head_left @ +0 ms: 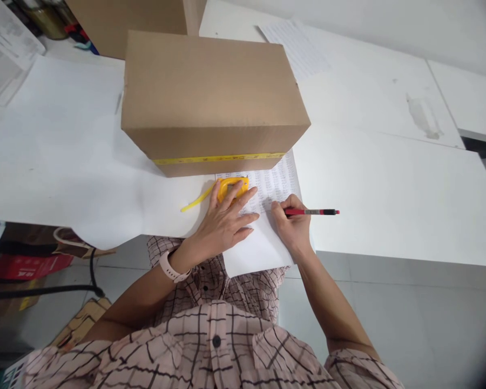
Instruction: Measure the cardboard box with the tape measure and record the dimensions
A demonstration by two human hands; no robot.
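My left hand (222, 224) lies flat with its fingers spread, partly over a yellow tape measure (243, 185) and partly on a printed sheet of paper (253, 248). A narrow yellow strip reaches out to the left from the tape measure. My right hand (295, 229) grips a red pen (315, 212) with a black end, held low over the right side of the sheet. The pen's tip is hidden by the fingers. Rows of small print cover the sheet's upper part, and its lower edge hangs over the table edge. Just beyond stands a closed cardboard box (214, 86).
Yellow tape runs along the box's lower front. Another cardboard box (133, 24) stands behind it. A second printed sheet (295, 46) lies at the back of the white table (389, 189). Large white paper (65, 140) covers the left side. A bag and black cable are below left.
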